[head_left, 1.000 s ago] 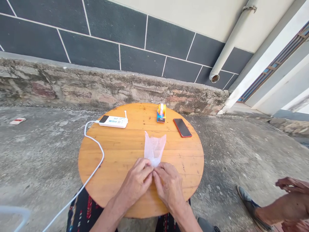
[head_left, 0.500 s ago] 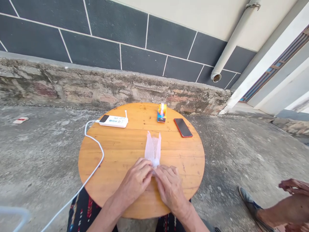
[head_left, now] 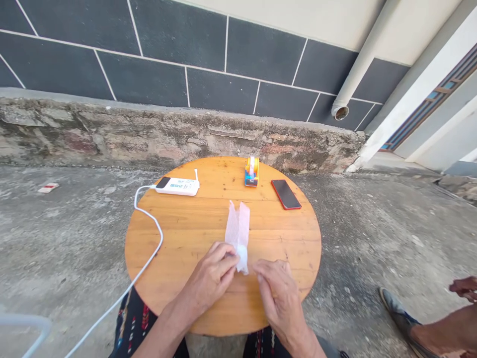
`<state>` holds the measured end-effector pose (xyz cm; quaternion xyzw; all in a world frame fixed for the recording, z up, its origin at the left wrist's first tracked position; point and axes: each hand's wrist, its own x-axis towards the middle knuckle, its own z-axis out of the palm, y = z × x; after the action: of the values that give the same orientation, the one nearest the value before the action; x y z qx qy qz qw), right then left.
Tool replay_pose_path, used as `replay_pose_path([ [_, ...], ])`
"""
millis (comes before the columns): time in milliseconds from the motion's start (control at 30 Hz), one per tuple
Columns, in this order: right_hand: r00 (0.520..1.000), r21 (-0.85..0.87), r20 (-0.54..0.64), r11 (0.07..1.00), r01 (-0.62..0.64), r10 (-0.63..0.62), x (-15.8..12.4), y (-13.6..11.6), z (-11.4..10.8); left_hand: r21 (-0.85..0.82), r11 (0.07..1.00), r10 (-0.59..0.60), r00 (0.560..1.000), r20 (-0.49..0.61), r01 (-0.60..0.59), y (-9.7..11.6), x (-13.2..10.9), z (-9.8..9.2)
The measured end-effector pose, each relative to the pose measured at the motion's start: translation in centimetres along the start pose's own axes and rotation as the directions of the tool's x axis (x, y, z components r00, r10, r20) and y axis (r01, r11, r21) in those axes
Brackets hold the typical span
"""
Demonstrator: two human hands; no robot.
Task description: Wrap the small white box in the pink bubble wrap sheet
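Note:
A thin pinkish-white plastic bag, folded into a narrow strip, lies on the round wooden table. Two loose ends, like handles, point away from me. Its near part looks whiter and gathered. My left hand pinches the left edge of this near part between thumb and fingers. To the right of the bag, my right hand hovers just apart from it. Its fingers are bent, with the thumb slightly apart from the index finger, and I see nothing held. The fingertips are a little blurred.
A white power bank with a white cable lies at the table's back left. A yellow and blue tape dispenser stands at the back; a red-edged phone lies at the right. Another person's leg and shoe show at lower right.
My right hand has let go of the bag's near end and moved right. The bag's near end now shows, and its loose ends lie flatter. My left hand keeps its pinch.

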<state>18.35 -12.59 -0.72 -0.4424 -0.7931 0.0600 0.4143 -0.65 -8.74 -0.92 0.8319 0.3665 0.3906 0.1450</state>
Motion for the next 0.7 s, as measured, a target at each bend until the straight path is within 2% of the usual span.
replay_pose_path([
  [67, 0.995, 0.057, -0.023, 0.994, -0.09, 0.092, -0.6, 0.7, 0.3, -0.007, 1.0, 0.006, 1.0, -0.001, -0.006, -0.1, -0.1, 0.0],
  [133, 0.991, 0.105, 0.009, 0.986, -0.132, 0.132, -1.0, 1.2, 1.0, -0.02, 1.0, 0.006, 1.0, 0.006, -0.006, -0.2, -0.1, 0.0],
  [400, 0.997, 0.06, 0.014, 0.995, -0.076, 0.076, 0.9, 1.1, 2.8, -0.085, 0.996, -0.005, 1.0, 0.018, 0.006, -0.6, -0.1, 0.1],
  [500, 0.989, 0.072, 0.071, 0.988, -0.134, 0.129, 1.8, 0.7, 2.7, -0.108, 0.993, -0.045, 0.998, 0.046, 0.049, -0.3, 0.1, -0.2],
  [633, 0.956, 0.083, 0.183, 0.965, -0.248, 0.23, 2.7, 0.0, 2.3, -0.145, 0.985, -0.084, 0.994, 0.074, 0.094, -0.2, 0.1, -0.4],
  [700, 0.954, 0.041, 0.19, 0.969, -0.246, 0.234, 3.0, -0.3, 2.2, -0.158, 0.984, -0.072, 0.996, 0.057, 0.08, -0.3, 0.1, -0.3],
])
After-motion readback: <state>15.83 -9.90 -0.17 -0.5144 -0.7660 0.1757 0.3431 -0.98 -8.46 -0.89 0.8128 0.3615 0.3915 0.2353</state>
